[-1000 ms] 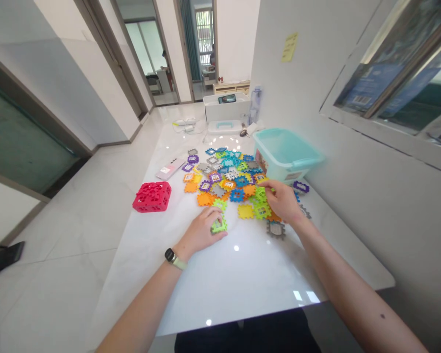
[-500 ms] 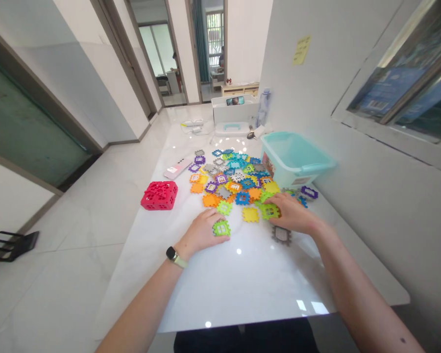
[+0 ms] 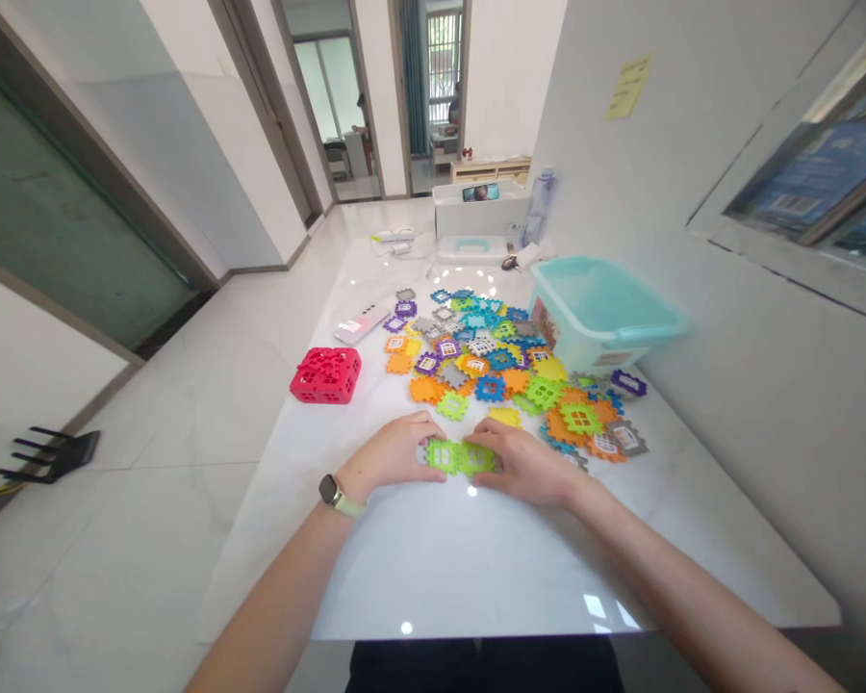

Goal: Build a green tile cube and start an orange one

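**Two Green Tiles, Edge to Edge**

The fingers of the left hand and right hand are each clamped on a lime-green tile, the left tile and the right tile side by side at the near edge of a colorful heap. Their toothed edges appear to touch; whether they are locked cannot be told. A watch circles the left wrist.

By the look of it, the work is at an early stage: one pair brought together, while a broad spread of loose tiles in orange, yellow, blue, purple and gray lies just beyond. A red box of similar latticed pieces, seemingly finished, sits to the left.

The glossy white table also bears a pink phone and a teal tub beside the wall. Farther back are a white case, a white box and a bottle. A yellow note hangs on the right wall; past the table, doorways lead to other rooms.
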Demonstrator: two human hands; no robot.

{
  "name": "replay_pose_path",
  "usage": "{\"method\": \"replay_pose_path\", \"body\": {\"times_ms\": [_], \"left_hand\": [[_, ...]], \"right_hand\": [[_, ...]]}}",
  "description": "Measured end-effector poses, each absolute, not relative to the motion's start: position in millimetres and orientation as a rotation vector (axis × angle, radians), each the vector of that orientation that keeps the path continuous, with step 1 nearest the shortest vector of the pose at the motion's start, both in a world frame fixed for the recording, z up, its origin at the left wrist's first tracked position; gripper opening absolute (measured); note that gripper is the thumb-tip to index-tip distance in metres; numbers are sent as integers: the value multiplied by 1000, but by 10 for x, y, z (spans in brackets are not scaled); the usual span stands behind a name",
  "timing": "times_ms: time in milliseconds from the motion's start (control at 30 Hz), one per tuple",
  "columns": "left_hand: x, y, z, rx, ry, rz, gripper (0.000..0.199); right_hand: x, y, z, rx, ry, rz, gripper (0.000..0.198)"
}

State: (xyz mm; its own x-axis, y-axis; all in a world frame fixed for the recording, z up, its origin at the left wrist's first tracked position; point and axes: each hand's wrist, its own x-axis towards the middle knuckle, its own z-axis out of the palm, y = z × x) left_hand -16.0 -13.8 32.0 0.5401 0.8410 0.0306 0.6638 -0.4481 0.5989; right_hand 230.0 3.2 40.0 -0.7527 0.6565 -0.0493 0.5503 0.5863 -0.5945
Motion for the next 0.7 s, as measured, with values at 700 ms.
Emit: {"method": "replay_pose_path", "body": {"times_ms": [700], "left_hand": [[-131, -206, 301, 2270, 1469, 379, 49]], "right_hand": [[2135, 89, 400, -1075, -2554, 679, 43]]}}
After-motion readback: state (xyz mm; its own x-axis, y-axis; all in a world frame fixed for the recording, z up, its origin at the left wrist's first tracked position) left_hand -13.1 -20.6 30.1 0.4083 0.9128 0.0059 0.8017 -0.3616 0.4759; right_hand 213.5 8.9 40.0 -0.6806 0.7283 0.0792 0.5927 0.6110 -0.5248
